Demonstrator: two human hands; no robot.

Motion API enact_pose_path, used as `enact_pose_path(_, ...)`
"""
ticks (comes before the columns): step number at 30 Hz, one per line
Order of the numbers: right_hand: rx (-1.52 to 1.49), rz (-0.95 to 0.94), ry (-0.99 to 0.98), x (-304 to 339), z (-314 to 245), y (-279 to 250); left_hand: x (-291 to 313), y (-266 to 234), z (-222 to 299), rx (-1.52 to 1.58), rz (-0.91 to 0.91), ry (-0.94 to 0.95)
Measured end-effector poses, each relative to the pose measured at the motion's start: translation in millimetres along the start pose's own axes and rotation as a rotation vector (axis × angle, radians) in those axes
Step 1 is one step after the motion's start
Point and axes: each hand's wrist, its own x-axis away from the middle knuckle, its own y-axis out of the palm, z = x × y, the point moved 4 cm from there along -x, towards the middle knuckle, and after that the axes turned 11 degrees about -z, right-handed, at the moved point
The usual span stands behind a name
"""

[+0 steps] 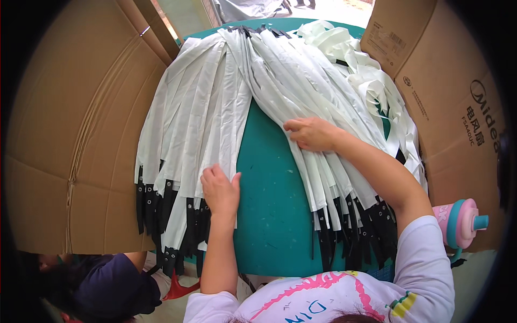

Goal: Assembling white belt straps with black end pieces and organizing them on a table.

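Two fans of long, flat white fabric strips lie on the green table, spreading down from the upper middle of the frame. The left-hand bundle of strips (186,118) fills the left of centre, and the right-hand bundle of strips (318,91) slants toward the lower right. Both end in black straps with round metal eyelets, and a bare wedge of the green table (266,204) shows between them.

The left hand (219,191), at the middle of the frame, lies loosely spread on the left bundle's inner edge, thumb apart from the fingers. The right hand (311,133), higher and further right, touches the other bundle's inner edge with bent fingers; whether it pinches a strip cannot be told.

Loose loops of white ribbon (371,89) trail down the upper right. Brown cardboard panels (86,134) flank both sides; a pink cup with a teal band (458,223) stands out at lower right. Another person in a dark blue shirt (116,288) is at lower left.
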Motion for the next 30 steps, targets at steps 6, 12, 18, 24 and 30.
enact_pose_path(6,-0.027,0.022,-0.036,-2,-10,7,2,-1,-1,-0.175,-0.27,-0.18)
enact_pose_path(12,-0.021,-0.202,0.552,-35,-64,-6,10,21,40,-0.131,-0.231,0.037)
enact_pose_path(18,-0.043,0.068,0.713,-9,-38,25,18,15,61,0.307,-0.187,0.166)
enact_pose_path(24,-0.163,0.498,0.583,18,-31,39,26,13,26,0.037,-0.289,-0.084)
enact_pose_path(30,-0.12,0.213,0.753,-7,-74,5,36,34,97,0.531,-0.438,0.157)
